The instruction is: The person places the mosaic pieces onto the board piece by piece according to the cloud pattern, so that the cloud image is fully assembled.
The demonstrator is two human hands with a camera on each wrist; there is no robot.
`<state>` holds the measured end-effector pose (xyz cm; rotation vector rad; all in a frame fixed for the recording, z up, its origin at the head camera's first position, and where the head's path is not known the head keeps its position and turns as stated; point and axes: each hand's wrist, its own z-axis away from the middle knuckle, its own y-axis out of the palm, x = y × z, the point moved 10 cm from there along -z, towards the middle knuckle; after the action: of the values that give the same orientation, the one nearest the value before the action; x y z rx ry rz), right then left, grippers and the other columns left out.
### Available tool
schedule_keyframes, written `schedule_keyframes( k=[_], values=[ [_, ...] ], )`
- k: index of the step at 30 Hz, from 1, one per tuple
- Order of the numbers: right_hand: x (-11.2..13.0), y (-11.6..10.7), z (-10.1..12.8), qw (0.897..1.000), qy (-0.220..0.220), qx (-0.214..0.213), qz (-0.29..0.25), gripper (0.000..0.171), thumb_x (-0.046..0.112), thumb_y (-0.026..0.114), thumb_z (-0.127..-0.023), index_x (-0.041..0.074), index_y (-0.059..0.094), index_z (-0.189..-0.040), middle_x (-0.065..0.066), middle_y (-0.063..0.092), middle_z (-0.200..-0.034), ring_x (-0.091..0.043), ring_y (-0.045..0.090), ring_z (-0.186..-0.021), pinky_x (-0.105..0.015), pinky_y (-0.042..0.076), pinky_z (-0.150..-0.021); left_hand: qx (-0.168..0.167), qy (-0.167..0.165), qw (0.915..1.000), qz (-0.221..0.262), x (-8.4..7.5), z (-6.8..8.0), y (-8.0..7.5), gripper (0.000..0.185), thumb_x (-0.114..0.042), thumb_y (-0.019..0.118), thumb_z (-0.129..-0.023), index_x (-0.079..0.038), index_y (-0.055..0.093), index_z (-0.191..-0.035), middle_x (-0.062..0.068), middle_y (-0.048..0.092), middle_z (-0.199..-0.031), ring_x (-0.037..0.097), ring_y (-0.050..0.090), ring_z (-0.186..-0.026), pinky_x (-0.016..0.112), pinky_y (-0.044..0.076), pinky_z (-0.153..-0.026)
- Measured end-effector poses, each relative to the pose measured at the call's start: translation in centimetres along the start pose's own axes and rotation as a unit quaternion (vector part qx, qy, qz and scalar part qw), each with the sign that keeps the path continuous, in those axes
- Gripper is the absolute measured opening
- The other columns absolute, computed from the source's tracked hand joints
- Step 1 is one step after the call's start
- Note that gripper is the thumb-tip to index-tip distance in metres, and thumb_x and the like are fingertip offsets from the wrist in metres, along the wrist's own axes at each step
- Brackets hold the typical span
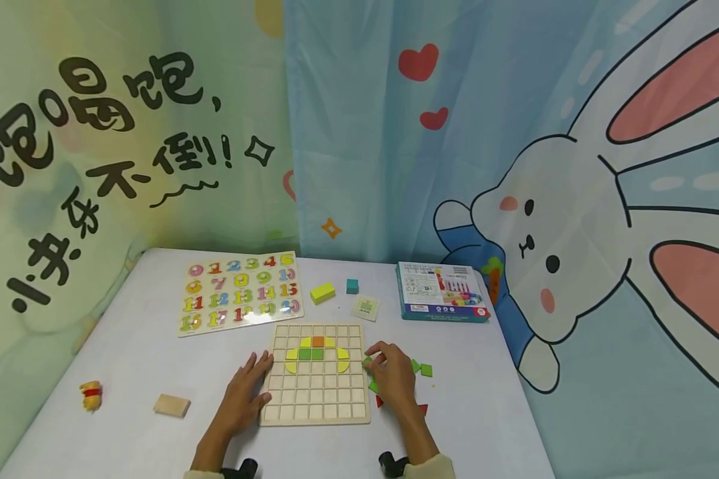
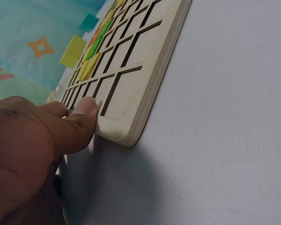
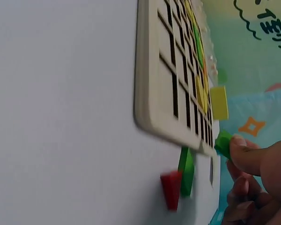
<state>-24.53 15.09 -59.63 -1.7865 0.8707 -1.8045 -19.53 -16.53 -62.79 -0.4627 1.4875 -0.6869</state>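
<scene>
You are working on the wooden grid board [image 1: 315, 376] lying flat on the white table [image 1: 132, 352] in front of you, and by my reading you are only a short way into filling it. A small cluster of tiles [image 1: 317, 350] is sitting in the upper rows: an orange one at the top, green ones under it, yellow pieces curving around both sides. Every other cell, including all the lower rows, is showing bare wood, so most of the picture seems to be waiting. Your left hand [image 1: 243, 392] is lying along the board's left edge with fingers fairly straight; the left wrist view shows the thumb [image 2: 84, 115] pressing against the near corner, steadying the board rather than grasping anything. Your right hand [image 1: 391, 374] is resting just beside the right edge, and the right wrist view shows its fingertips pinching a green piece [image 3: 223, 142] close to the board's rim. Loose green tiles [image 1: 421, 368] and red tiles [image 1: 422, 408] are lying on the table around that hand, so the supply is within easy reach and not yet placed.
</scene>
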Motion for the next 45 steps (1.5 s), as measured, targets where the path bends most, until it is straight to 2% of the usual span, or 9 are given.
schedule_keyframes(
  k=[3, 7, 14, 21, 26, 31, 36, 41, 45],
  values=[
    [1.4, 1.1, -0.1, 0.999, -0.016, 0.009, -0.029, 0.016, 0.014, 0.085, -0.089, 0.021, 0.075, -0.099, 0.004, 0.066, -0.080, -0.010, 0.053, -0.068, -0.025, 0.041, -0.056, 0.001, -0.003, 1.0000, 0.001, 0.1, 0.0, 0.0, 0.077, 0.003, 0.075, -0.090, -0.007, 0.044, -0.160, 0.015, 0.033, -0.173, 0.047, 0.017, -0.164, 0.068, 0.010, -0.134],
    [2.9, 2.8, -0.5, 0.999, -0.030, 0.016, -0.042, 0.015, 0.018, 0.086, -0.089, 0.021, 0.074, -0.097, 0.006, 0.068, -0.078, -0.008, 0.058, -0.069, -0.026, 0.043, -0.057, 0.001, -0.005, 1.0000, 0.002, 0.1, 0.0, 0.0, 0.078, 0.003, 0.075, -0.090, -0.007, 0.044, -0.161, 0.015, 0.033, -0.173, 0.047, 0.017, -0.164, 0.068, 0.010, -0.134],
    [4.7, 5.3, -1.2, 0.999, -0.039, 0.019, -0.019, 0.015, 0.017, 0.087, -0.087, 0.019, 0.073, -0.093, 0.008, 0.064, -0.073, -0.008, 0.055, -0.066, -0.027, 0.043, -0.058, 0.000, -0.004, 1.0000, 0.001, 0.0, 0.0, 0.0, 0.078, 0.005, 0.075, -0.089, -0.006, 0.045, -0.160, 0.015, 0.033, -0.173, 0.047, 0.017, -0.164, 0.068, 0.010, -0.134],
    [5.8, 6.2, -1.4, 0.999, -0.044, 0.026, 0.019, 0.020, 0.016, 0.087, -0.088, 0.022, 0.069, -0.079, 0.010, 0.059, -0.069, -0.007, 0.054, -0.066, -0.025, 0.041, -0.056, 0.000, -0.005, 1.0000, -0.001, 0.0, 0.1, 0.1, 0.078, 0.005, 0.075, -0.089, -0.007, 0.045, -0.160, 0.014, 0.033, -0.173, 0.046, 0.017, -0.164, 0.068, 0.010, -0.134],
    [5.9, 6.0, -1.4, 0.998, -0.051, 0.039, 0.008, 0.019, 0.013, 0.090, -0.083, 0.021, 0.073, -0.082, 0.009, 0.064, -0.071, -0.007, 0.057, -0.068, -0.026, 0.044, -0.058, 0.000, -0.008, 1.0000, 0.000, 0.1, 0.1, 0.0, 0.078, 0.005, 0.075, -0.089, -0.007, 0.045, -0.160, 0.014, 0.033, -0.173, 0.046, 0.017, -0.164, 0.068, 0.010, -0.134],
    [4.9, 5.2, -0.9, 0.996, -0.054, 0.058, -0.028, 0.021, 0.012, 0.092, -0.081, 0.018, 0.078, -0.094, 0.005, 0.070, -0.082, -0.008, 0.060, -0.076, -0.027, 0.047, -0.065, 0.002, -0.004, 1.0000, 0.000, 0.1, 0.1, 0.1, 0.078, 0.004, 0.075, -0.090, -0.007, 0.045, -0.160, 0.014, 0.033, -0.173, 0.047, 0.017, -0.164, 0.068, 0.010, -0.134],
    [2.1, 2.8, -0.2, 0.997, -0.011, 0.049, -0.054, 0.023, 0.013, 0.090, -0.084, 0.020, 0.079, -0.102, 0.004, 0.071, -0.088, -0.013, 0.060, -0.080, -0.026, 0.045, -0.067, 0.000, -0.001, 1.0000, -0.001, 0.1, 0.1, 0.1, 0.078, 0.005, 0.075, -0.089, -0.007, 0.045, -0.160, 0.014, 0.034, -0.173, 0.047, 0.018, -0.164, 0.068, 0.011, -0.134],
    [-0.9, -0.1, 1.1, 0.999, 0.037, 0.031, -0.012, 0.029, 0.013, 0.092, -0.080, 0.020, 0.079, -0.105, 0.001, 0.073, -0.094, -0.017, 0.064, -0.090, -0.030, 0.047, -0.073, 0.003, -0.008, 1.0000, -0.002, 0.3, 0.1, 0.3, 0.078, 0.005, 0.075, -0.089, -0.008, 0.045, -0.160, 0.013, 0.033, -0.173, 0.046, 0.017, -0.164, 0.068, 0.010, -0.134],
    [-2.7, -1.2, 1.9, 0.997, 0.054, 0.030, 0.037, 0.032, 0.013, 0.094, -0.078, 0.019, 0.079, -0.105, 0.002, 0.070, -0.094, -0.016, 0.062, -0.089, -0.030, 0.049, -0.073, 0.003, -0.009, 1.0000, -0.003, 0.3, 0.0, 0.2, 0.078, 0.005, 0.075, -0.090, -0.008, 0.045, -0.161, 0.013, 0.033, -0.173, 0.046, 0.017, -0.164, 0.068, 0.010, -0.134]
  ],
)
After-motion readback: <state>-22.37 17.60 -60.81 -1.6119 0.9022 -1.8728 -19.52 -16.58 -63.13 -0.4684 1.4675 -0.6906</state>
